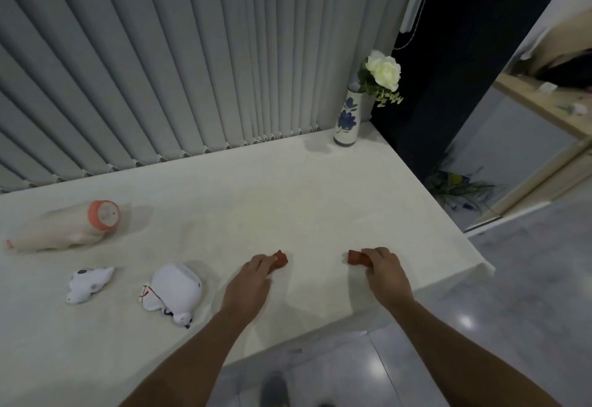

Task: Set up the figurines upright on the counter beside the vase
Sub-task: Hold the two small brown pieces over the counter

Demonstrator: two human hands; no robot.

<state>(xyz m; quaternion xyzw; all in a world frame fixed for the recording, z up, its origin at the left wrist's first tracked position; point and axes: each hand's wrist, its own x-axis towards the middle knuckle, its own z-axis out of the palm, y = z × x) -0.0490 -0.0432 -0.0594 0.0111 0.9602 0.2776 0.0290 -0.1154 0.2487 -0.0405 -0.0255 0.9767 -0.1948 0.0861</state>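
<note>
Here, left hand (253,273) pinching a red figurine (279,259), right hand (382,265) pinching another red figurine (357,257) — both low on the counter (256,201)

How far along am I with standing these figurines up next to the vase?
Nothing is standing yet. In hand: your left hand and right hand each grip a small reddish-brown figurine low on the white counter. Left: the tall beige figurine, the small white figurine and the larger white figurine all lie on their sides, far from the blue-flowered vase.
</note>
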